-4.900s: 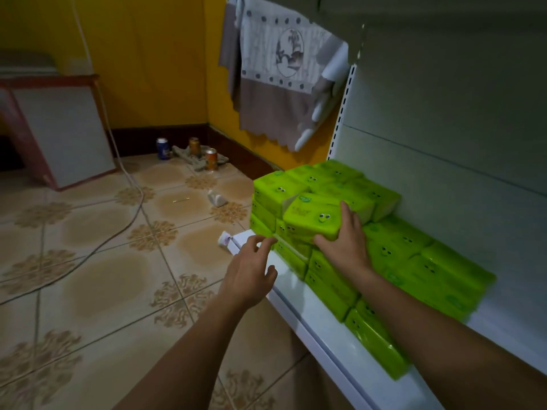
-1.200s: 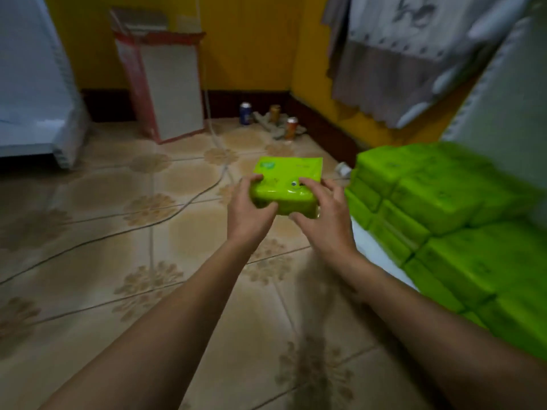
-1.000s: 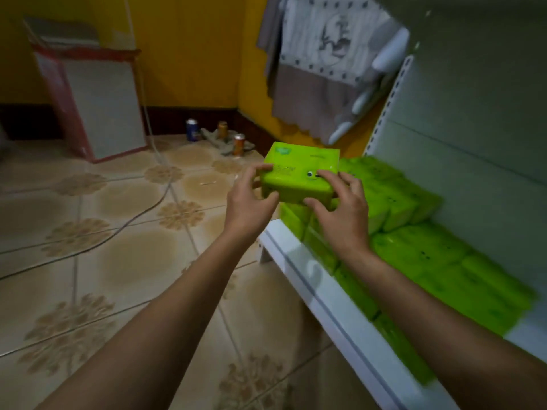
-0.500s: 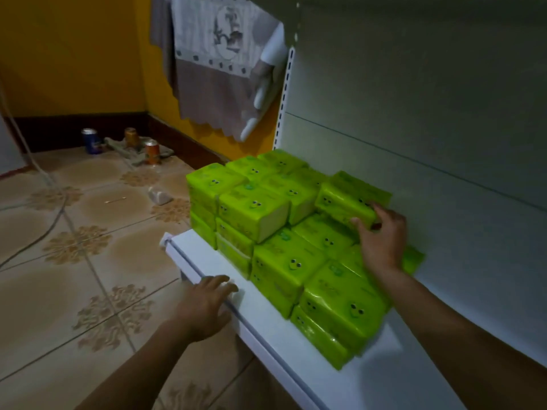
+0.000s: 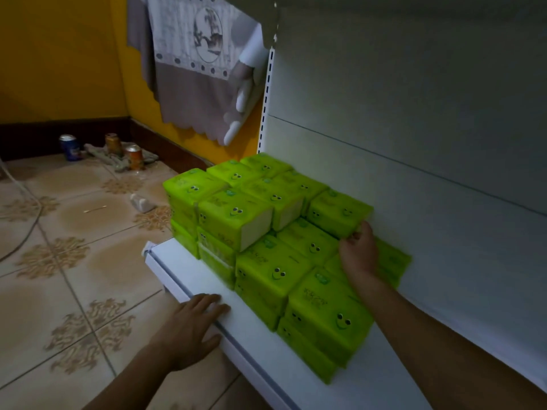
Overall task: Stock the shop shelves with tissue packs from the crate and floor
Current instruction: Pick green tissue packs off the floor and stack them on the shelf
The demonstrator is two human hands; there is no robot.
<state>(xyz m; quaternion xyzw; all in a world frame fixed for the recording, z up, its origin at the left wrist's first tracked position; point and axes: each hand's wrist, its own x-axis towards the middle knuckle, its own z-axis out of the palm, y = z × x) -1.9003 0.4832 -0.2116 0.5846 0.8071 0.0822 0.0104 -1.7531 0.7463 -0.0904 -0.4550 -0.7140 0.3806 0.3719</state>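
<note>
My left hand (image 5: 192,324) lies flat on the white shelf (image 5: 204,276) over tiled floor (image 5: 88,261). My right hand (image 5: 359,253) curls its fingers round a pack (image 5: 340,211).

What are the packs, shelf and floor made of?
The packs look wrapped in thin glossy green plastic film; a clear end shows white tissue. The shelf seems painted sheet metal: smooth white, folded front lip, slotted upright. The floor is likely glazed ceramic tile: grout lines, printed pattern, slight sheen.
</note>
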